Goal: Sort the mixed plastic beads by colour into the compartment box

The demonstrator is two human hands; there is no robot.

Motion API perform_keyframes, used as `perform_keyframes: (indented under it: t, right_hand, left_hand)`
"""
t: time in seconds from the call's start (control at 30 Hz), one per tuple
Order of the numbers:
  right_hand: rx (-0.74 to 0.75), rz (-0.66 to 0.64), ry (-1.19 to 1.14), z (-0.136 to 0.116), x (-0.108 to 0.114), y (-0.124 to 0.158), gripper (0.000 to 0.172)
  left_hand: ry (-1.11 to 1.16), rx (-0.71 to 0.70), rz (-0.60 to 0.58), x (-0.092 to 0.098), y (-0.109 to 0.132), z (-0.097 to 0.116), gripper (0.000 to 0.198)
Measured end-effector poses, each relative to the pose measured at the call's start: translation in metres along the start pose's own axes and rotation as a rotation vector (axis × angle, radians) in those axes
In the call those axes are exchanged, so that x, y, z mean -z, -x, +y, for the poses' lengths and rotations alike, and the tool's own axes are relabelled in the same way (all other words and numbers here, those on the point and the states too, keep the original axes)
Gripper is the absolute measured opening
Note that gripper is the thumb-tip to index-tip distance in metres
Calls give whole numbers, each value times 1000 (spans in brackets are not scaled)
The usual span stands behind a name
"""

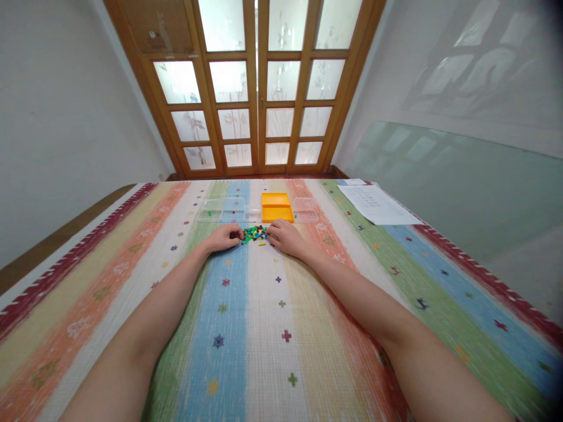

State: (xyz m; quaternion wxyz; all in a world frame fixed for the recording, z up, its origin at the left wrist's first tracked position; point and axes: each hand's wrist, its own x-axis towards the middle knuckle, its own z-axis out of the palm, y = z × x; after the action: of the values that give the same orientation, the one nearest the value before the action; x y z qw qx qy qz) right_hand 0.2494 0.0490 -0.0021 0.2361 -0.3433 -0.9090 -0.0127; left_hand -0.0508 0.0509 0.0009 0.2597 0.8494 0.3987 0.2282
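A small pile of tiny colored pieces point(254, 234), mostly green with some blue, yellow and dark brown, lies on the striped tablecloth point(264, 328). They look like little toy bricks. My left hand point(225, 237) rests at the pile's left edge, thumb and fingers curled together. On the other side my right hand point(284, 236) touches the pile's right edge with its fingers bent and closed. Whatever either hand pinches is too small to make out. One yellow piece point(263, 244) lies just in front of the pile.
Behind the pile stands a yellow-orange box point(277, 221) with two sections. Clear plastic trays flank it, the left tray point(210, 218) and the right tray point(308, 218), with a few tiny pieces inside. Paper sheets point(378, 205) lie at the back right. Beyond is a glazed wooden door point(259, 82).
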Motion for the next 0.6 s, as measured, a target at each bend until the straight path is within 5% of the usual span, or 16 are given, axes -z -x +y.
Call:
perform_keyframes:
  t: [0.23, 0.6]
  right_hand:
    - [74, 2, -60, -1, 4, 0, 15]
    - [167, -65, -178, -12, 6, -1, 10]
  left_hand:
    - [14, -18, -48, 5, -1, 0, 15]
    - [81, 48, 60, -4, 1, 2, 18]
